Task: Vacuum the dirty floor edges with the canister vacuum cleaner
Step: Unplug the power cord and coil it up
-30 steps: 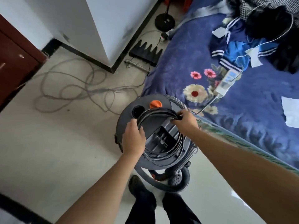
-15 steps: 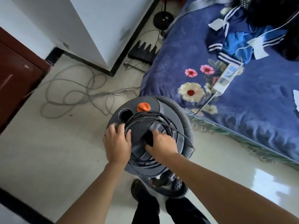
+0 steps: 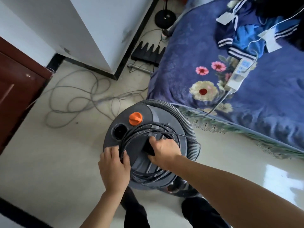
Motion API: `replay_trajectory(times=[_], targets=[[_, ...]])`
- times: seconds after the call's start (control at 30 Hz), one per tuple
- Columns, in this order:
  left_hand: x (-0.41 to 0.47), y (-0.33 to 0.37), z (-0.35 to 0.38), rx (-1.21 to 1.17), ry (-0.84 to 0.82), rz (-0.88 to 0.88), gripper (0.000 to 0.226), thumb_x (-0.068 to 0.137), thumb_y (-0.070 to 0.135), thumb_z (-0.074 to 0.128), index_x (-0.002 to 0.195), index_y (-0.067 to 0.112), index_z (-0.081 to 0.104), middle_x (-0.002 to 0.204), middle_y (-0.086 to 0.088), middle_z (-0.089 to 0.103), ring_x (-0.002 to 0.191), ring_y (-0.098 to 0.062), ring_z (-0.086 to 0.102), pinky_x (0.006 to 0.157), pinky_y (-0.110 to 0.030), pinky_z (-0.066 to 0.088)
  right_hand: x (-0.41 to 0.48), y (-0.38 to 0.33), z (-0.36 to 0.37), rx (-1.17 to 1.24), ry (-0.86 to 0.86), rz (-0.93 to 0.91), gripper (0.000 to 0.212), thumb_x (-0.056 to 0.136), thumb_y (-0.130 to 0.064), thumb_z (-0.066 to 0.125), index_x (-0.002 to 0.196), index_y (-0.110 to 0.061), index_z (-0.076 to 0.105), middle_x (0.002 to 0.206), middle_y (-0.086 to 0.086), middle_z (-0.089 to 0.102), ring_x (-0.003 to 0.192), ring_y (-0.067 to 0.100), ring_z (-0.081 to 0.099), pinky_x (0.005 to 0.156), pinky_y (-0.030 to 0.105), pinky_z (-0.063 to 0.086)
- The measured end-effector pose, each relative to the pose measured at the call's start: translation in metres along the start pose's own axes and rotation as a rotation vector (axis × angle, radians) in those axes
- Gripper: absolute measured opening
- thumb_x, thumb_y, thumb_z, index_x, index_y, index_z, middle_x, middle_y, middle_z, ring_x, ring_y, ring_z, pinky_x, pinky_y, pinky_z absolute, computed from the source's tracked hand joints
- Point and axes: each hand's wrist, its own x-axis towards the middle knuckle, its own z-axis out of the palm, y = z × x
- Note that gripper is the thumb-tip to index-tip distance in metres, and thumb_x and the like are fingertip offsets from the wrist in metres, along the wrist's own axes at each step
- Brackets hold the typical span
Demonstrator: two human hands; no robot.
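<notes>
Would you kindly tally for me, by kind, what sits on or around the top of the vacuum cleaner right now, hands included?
Orange knob: 1
Round opening: 1
Coil of black cord: 1
Grey hose: 1
Handle: 1
Hands: 2, the left hand on the cord, the right hand at the handle
Total: 7

A canister vacuum (image 3: 162,116) is carried by the pale floor (image 3: 49,162) at centre, with loose grey cable (image 3: 72,111) looped at left. On the bed (image 3: 271,112) at right, a power strip (image 3: 236,76) and clothes (image 3: 246,30) are laid.
</notes>
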Motion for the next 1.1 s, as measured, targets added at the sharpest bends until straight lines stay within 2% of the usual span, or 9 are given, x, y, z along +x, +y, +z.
replay_trajectory(times=[0.17, 0.33, 0.43, 0.63, 0.8, 0.93, 1.0, 1.1], targets=[[0.009, -0.048, -0.028, 0.009, -0.072, -0.047, 0.033, 0.081, 0.042, 0.044, 0.081, 0.01, 0.055, 0.078, -0.003, 0.049, 0.073, -0.027, 0.05, 0.056, -0.036, 0.044, 0.032, -0.041, -0.002, -0.107, -0.033, -0.103, 0.056, 0.087, -0.036, 0.058, 0.133, -0.01, 0.039, 0.098, 0.014, 0.067, 0.087, 0.037, 0.064, 0.065, 0.036, 0.04], [0.031, -0.094, -0.05, -0.015, -0.099, -0.18, 0.022, 0.08, 0.025, 0.069, 0.081, 0.008, 0.056, 0.082, -0.006, 0.05, 0.08, -0.028, 0.051, 0.055, -0.038, 0.046, 0.072, -0.092, -0.007, -0.162, -0.036, -0.143, 0.058, 0.087, -0.032, 0.059, 0.136, -0.01, 0.038, 0.104, 0.014, 0.067, 0.091, 0.035, 0.064, 0.066, 0.035, 0.039], [0.043, -0.121, -0.06, -0.049, -0.073, -0.23, 0.022, 0.079, 0.02, 0.07, 0.081, 0.004, 0.056, 0.084, -0.011, 0.05, 0.086, -0.032, 0.051, 0.054, -0.036, 0.043, 0.092, -0.125, -0.005, -0.172, -0.041, -0.156, 0.056, 0.088, -0.032, 0.059, 0.135, -0.01, 0.039, 0.105, 0.015, 0.066, 0.093, 0.035, 0.064, 0.068, 0.035, 0.04], [0.045, -0.188, -0.076, -0.046, -0.01, -0.354, 0.022, 0.08, 0.016, 0.068, 0.081, -0.002, 0.056, 0.088, -0.019, 0.051, 0.092, -0.04, 0.05, 0.059, -0.046, 0.047, 0.132, -0.194, -0.003, -0.235, -0.027, -0.289, 0.05, 0.09, -0.031, 0.057, 0.134, -0.014, 0.04, 0.102, 0.01, 0.066, 0.093, 0.032, 0.064, 0.065, 0.033, 0.037], [0.028, -0.217, -0.09, -0.045, 0.017, -0.575, 0.025, 0.084, 0.018, 0.064, 0.088, -0.005, 0.055, 0.096, -0.026, 0.051, 0.099, -0.043, 0.05, 0.068, -0.05, 0.045, 0.163, -0.25, -0.001, -0.307, -0.029, -0.42, 0.053, 0.091, -0.014, 0.053, 0.142, -0.02, 0.039, 0.108, 0.007, 0.067, 0.101, 0.028, 0.063, 0.067, 0.031, 0.037], [0.015, -0.227, -0.098, -0.062, -0.041, -0.69, 0.038, 0.085, 0.032, 0.058, 0.093, -0.005, 0.055, 0.101, -0.027, 0.051, 0.096, -0.044, 0.053, 0.071, -0.048, 0.046, 0.178, -0.278, 0.006, -0.316, -0.087, -0.478, 0.056, 0.092, -0.006, 0.05, 0.145, -0.023, 0.039, 0.121, 0.007, 0.063, 0.113, 0.027, 0.058, 0.077, 0.032, 0.041], [0.011, -0.23, -0.105, -0.098, -0.068, -0.693, 0.041, 0.087, 0.038, 0.057, 0.089, -0.003, 0.056, 0.098, -0.025, 0.053, 0.088, -0.043, 0.057, 0.069, -0.045, 0.045, 0.181, -0.284, 0.01, -0.313, -0.115, -0.5, 0.056, 0.092, -0.006, 0.049, 0.145, -0.023, 0.039, 0.127, 0.008, 0.059, 0.117, 0.029, 0.055, 0.089, 0.036, 0.045], [0.013, -0.239, -0.117, -0.114, -0.151, -0.66, 0.045, 0.085, 0.05, 0.059, 0.084, 0.005, 0.056, 0.092, -0.019, 0.062, 0.086, -0.04, 0.06, 0.069, -0.041, 0.044, 0.18, -0.282, 0.012, -0.341, -0.106, -0.499, 0.056, 0.092, -0.012, 0.054, 0.146, -0.022, 0.039, 0.136, 0.01, 0.052, 0.125, 0.03, 0.049, 0.1, 0.04, 0.042]])
